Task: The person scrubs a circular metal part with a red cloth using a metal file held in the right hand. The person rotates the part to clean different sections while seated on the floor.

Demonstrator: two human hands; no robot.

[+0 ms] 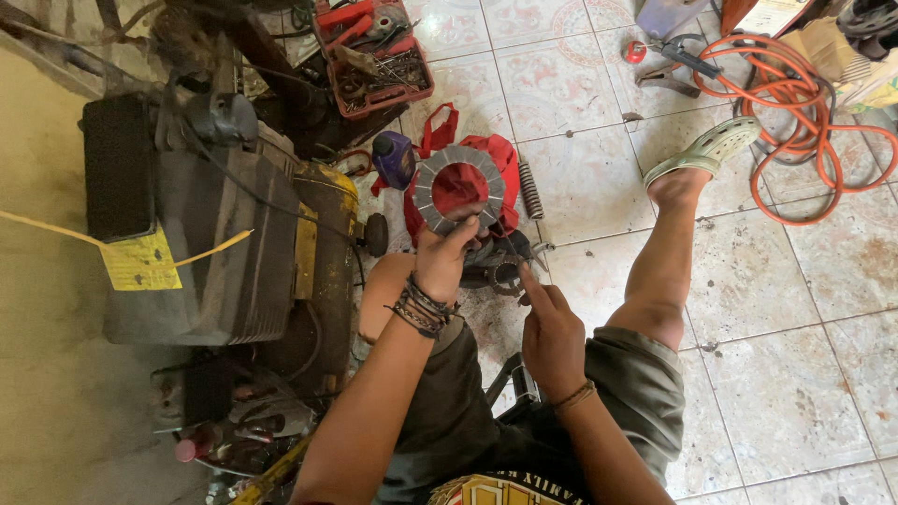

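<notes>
Far left: a dark engine machine with a yellow tag sits on the floor, beside the person's left knee. Behind it, a red tool tray full of small metal tools.

Left hand, beaded bracelets at the wrist, is raised. Its fingers pinch the lower rim of a grey ring-shaped clutch friction plate, segmented pads around its face. The plate stands nearly upright above the fingertips, its open centre showing the red cloth bag behind it (a purple bottle stands just left of the plate).

Right hand hangs lower, near the lap, loosely curled and holding nothing; its index finger points up toward a dark round metal part on the tiles. It is apart from the plate.

Right of the bag: a coil spring on the tiled floor. Far right: an orange hose, coiled, beyond the green clog.
</notes>
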